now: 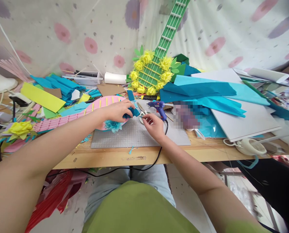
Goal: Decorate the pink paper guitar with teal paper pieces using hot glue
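Observation:
My left hand (116,111) is closed around a dark blue crepe paper flower (134,112), over the body of a pink paper guitar (108,101). A lighter blue paper flower (113,125) sits on the guitar's near edge, just below that hand. To the right, my right hand (154,125) pinches thumb and finger together close to the dark blue flower; a tiny dark tip shows at the fingertips, too small to name. Scissors (141,108) with white handles lie just behind my right fingers. A blue glue gun (160,109) rests beyond that hand.
A grey cutting mat (105,141) lies beneath the work. Behind it leans a green guitar (148,72) with yellow flowers. Blue crepe paper (198,92) and white boards (246,124) pile up at right, paper scraps at left. The glue gun's black cord (156,158) hangs over the table edge.

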A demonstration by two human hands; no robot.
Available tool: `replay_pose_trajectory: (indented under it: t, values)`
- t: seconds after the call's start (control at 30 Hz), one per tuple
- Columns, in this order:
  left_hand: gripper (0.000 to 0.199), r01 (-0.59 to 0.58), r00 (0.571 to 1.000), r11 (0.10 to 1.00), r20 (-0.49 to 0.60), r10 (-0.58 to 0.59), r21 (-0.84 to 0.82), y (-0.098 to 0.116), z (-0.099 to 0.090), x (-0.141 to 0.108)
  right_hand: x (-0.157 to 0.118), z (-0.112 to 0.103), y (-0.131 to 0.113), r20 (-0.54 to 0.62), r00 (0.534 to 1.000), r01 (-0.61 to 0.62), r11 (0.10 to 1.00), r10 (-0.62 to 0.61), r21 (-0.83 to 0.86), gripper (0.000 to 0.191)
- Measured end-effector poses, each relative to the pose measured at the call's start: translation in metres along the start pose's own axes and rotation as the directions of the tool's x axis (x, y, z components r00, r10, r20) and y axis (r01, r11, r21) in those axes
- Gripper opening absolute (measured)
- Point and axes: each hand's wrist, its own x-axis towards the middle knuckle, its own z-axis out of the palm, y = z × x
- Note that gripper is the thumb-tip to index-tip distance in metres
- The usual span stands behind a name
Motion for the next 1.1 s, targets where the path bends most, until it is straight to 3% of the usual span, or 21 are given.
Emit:
replay_pose_trajectory:
  t: [0.27,0.53,0.8,1.1]
  values:
    - [0.03,-0.04,0.998,0.999,0.04,0.04,0.008,-0.002,0.002,0.005,-0.002,0.009,-0.01,0.072,0.996,0.063,0.994,-0.057,-0.087,0.011]
    - [0.022,0.003,0.999,0.997,0.042,-0.006,0.072,0.0,-0.003,0.011,0.001,0.016,-0.01,0.072,0.993,0.105,0.982,-0.095,-0.159,0.011]
    - [0.025,0.084,0.996,0.995,-0.017,-0.085,-0.063,-0.009,0.0,0.01,0.004,0.031,-0.011,0.154,0.967,0.241,0.928,-0.204,-0.284,0.013]
    - [0.023,0.111,0.993,0.98,-0.02,-0.115,-0.166,-0.013,-0.002,0.01,0.009,0.046,-0.007,0.156,0.95,0.309,0.879,-0.27,-0.364,0.015]
